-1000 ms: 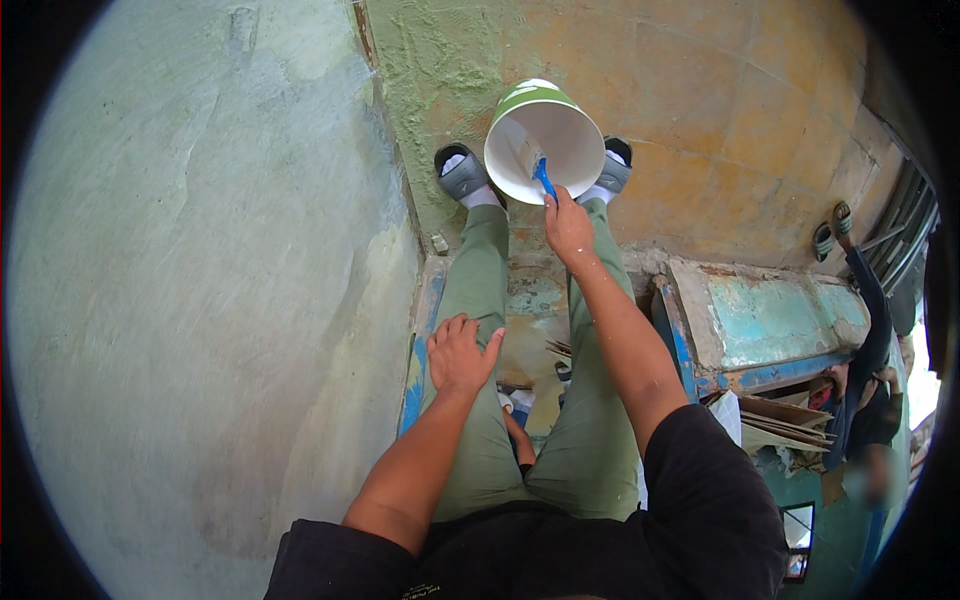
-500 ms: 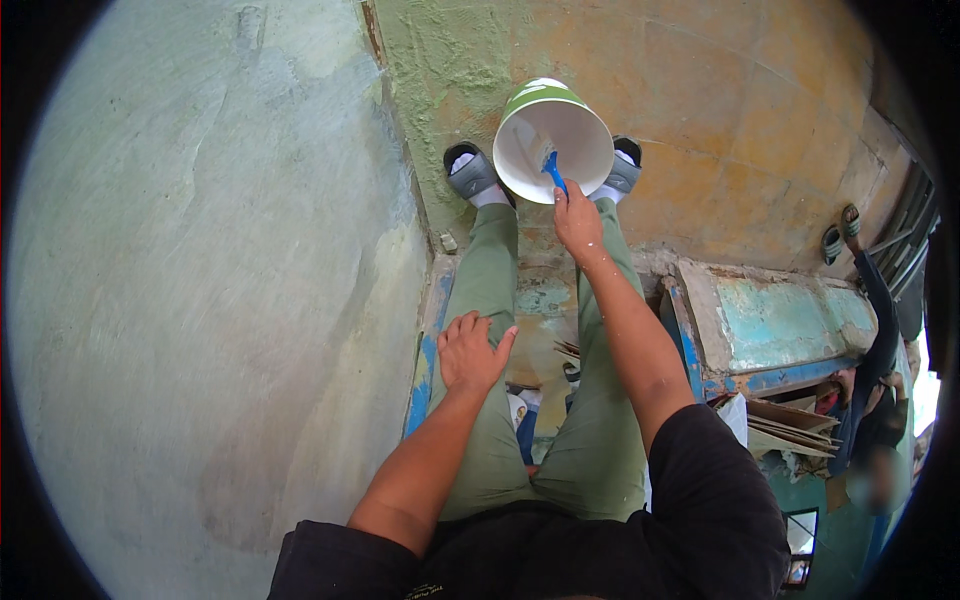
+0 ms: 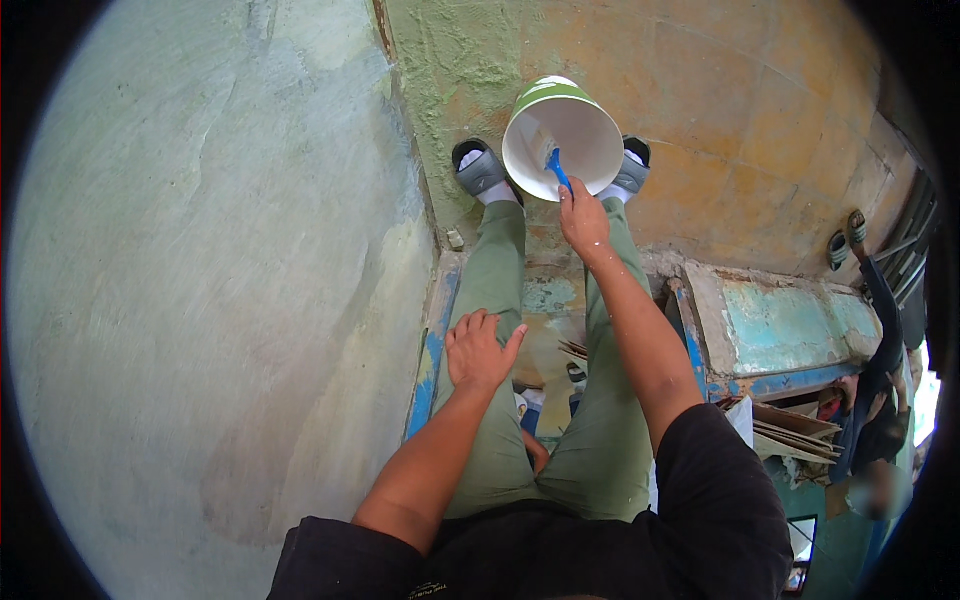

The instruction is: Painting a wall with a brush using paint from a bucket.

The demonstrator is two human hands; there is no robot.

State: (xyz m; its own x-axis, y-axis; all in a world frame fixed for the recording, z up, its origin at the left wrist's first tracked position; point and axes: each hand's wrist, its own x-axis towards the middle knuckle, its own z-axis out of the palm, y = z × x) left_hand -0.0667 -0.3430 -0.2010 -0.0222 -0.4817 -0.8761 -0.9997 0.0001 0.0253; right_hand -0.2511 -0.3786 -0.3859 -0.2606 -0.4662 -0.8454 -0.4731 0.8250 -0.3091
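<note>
Between my feet stands a white bucket (image 3: 588, 135) with a green and white outside, its mouth facing me. My right hand (image 3: 583, 218) is closed on the blue handle of a paintbrush (image 3: 558, 168). The brush head reaches inside the bucket, near its inner wall, and looks pale. How much paint lies in the bucket I cannot make out. My left hand (image 3: 477, 352) lies flat on my left leg near the knee, fingers and thumb apart, holding nothing.
A large pale, patchy wall (image 3: 230, 280) fills the left side. Worn orange-brown tiles (image 3: 720, 120) cover the floor. To the right are a ledge (image 3: 790, 320) with turquoise paint, stacked cardboard (image 3: 795, 435) and another person (image 3: 880, 400). Someone's limb shows between my legs.
The bucket, my legs and hands sit slightly further right in the picture. Both hands keep their places: the right on the brush, the left on my leg.
</note>
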